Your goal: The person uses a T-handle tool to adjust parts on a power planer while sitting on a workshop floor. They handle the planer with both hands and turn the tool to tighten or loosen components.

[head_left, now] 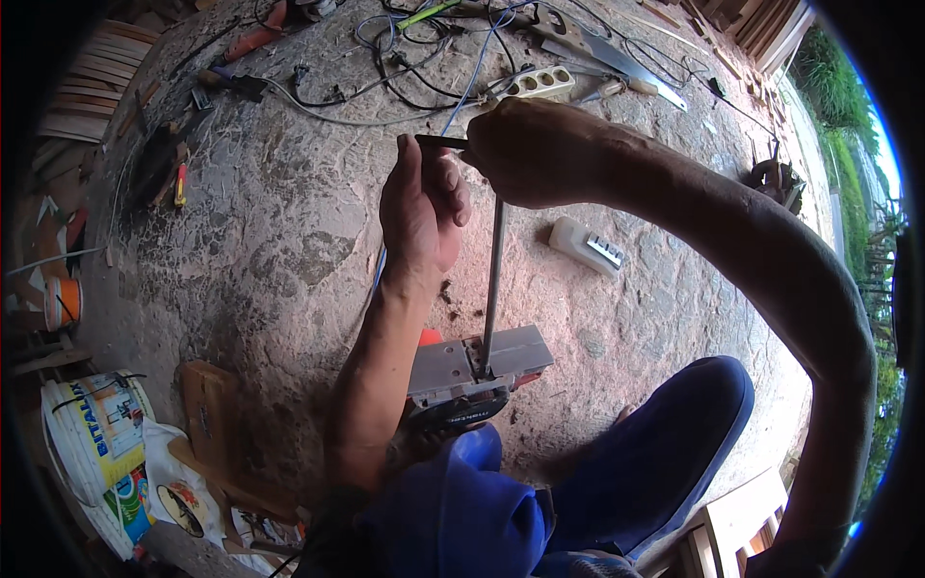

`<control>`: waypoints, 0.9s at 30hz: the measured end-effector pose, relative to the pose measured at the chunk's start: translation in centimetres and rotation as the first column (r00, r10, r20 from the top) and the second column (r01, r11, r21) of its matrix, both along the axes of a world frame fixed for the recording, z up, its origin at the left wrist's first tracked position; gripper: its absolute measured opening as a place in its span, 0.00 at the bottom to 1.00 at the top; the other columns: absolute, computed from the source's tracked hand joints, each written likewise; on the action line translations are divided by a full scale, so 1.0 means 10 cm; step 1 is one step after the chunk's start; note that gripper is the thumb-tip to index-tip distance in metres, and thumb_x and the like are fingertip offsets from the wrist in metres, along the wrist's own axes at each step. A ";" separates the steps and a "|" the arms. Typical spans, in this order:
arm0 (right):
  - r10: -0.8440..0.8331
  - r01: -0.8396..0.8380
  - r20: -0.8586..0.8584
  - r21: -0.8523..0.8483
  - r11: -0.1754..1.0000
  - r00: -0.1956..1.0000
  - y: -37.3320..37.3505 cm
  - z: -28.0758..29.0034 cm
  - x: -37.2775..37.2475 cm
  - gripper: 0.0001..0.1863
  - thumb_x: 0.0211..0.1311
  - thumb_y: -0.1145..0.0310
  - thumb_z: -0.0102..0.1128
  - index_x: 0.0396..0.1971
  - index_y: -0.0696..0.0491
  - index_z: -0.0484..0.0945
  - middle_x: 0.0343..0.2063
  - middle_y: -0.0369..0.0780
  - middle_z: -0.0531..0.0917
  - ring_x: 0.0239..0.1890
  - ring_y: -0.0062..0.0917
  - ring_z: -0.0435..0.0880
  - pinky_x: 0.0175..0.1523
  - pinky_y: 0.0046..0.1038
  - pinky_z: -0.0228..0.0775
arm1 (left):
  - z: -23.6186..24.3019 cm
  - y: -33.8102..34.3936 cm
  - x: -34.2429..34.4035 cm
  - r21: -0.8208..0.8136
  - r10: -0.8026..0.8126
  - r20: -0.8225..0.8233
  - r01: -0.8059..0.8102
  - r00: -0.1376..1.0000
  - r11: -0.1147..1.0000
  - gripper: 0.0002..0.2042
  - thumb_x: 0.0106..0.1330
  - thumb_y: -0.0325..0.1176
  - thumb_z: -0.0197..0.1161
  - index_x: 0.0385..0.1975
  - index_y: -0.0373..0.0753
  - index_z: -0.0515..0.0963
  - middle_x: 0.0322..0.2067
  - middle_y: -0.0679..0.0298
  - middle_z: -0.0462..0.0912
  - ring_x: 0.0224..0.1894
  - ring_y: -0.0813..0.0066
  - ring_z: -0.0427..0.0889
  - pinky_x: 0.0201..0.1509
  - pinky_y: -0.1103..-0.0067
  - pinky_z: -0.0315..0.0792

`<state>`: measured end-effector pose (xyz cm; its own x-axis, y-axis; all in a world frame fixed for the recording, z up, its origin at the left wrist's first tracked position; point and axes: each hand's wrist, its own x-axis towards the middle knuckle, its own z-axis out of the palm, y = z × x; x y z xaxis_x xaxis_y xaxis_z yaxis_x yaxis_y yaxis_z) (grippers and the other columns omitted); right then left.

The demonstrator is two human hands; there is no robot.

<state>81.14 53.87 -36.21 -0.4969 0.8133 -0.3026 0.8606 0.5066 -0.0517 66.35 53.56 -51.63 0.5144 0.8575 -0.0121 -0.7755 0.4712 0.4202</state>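
Note:
My right hand [530,149] is a closed fist around the upper end of a long metal rod [495,270]; whatever handle it has is hidden. The rod's lower end stands in the middle slot of an electric hand planer [525,351], which lies sole up between my legs. A short dark flat bar [440,142] juts left from beside my right fist. My left hand [421,207] is at the bar's free end, thumb against it and fingers curled. How far those fingers wrap the bar is partly hidden.
A whitish block-shaped case [586,246] lies right of the rod. Beyond my hands are a power strip [533,83], tangled cables, a handsaw [617,65] and a chisel-like tool [617,89]. A yellow-red knife [180,186] lies left; a large white bucket [92,433] stands near left.

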 end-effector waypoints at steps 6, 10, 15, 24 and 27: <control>0.048 -0.058 0.055 0.200 0.978 0.997 -0.04 -0.06 0.00 0.07 0.56 0.73 0.59 0.26 0.61 0.83 0.21 0.46 0.84 0.28 0.37 0.89 0.32 0.37 0.81 | 0.11 -0.03 0.05 -0.177 -0.058 0.198 0.093 0.979 0.980 0.15 0.75 0.45 0.57 0.34 0.39 0.78 0.27 0.68 0.77 0.28 0.79 0.73 0.23 0.84 0.65; 0.136 -0.169 0.155 0.222 0.960 0.979 -0.01 -0.02 -0.07 0.06 0.56 0.71 0.63 0.28 0.59 0.84 0.22 0.45 0.85 0.28 0.34 0.89 0.31 0.34 0.81 | 0.16 -0.03 0.04 -0.255 -0.017 0.279 0.091 0.960 0.963 0.16 0.75 0.46 0.57 0.45 0.39 0.78 0.27 0.72 0.74 0.26 0.84 0.67 0.25 0.86 0.60; 0.139 -0.151 0.068 0.248 0.957 0.988 0.03 -0.08 -0.10 0.08 0.61 0.66 0.63 0.31 0.56 0.79 0.19 0.41 0.83 0.26 0.31 0.88 0.28 0.34 0.79 | 0.21 -0.08 -0.03 -0.114 0.151 0.161 -0.133 0.975 0.984 0.14 0.75 0.46 0.57 0.45 0.40 0.77 0.26 0.73 0.72 0.25 0.84 0.65 0.24 0.86 0.60; 0.196 0.312 -0.766 0.462 0.830 0.613 -0.17 -0.89 -0.45 0.16 0.67 0.54 0.59 0.36 0.52 0.72 0.31 0.43 0.75 0.42 0.39 0.78 0.49 0.40 0.66 | 0.25 -0.44 -0.22 0.448 0.670 -0.311 -0.518 0.674 0.729 0.23 0.79 0.47 0.48 0.60 0.32 0.68 0.40 0.63 0.77 0.37 0.75 0.80 0.47 0.76 0.76; 0.045 0.540 -0.994 -0.013 0.842 -0.095 -0.36 -1.08 -0.81 0.16 0.75 0.57 0.53 0.45 0.55 0.74 0.48 0.45 0.78 0.54 0.38 0.78 0.60 0.35 0.68 | 0.06 -0.80 -0.46 0.418 0.206 -0.610 0.090 0.765 0.904 0.22 0.79 0.44 0.48 0.58 0.30 0.69 0.44 0.59 0.80 0.46 0.70 0.83 0.56 0.71 0.76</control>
<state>73.02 50.26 -46.97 0.2333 0.8250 0.5148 0.1486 0.4929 -0.8573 61.71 45.54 -51.06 0.4630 0.8856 0.0362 -0.2831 0.1091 0.9529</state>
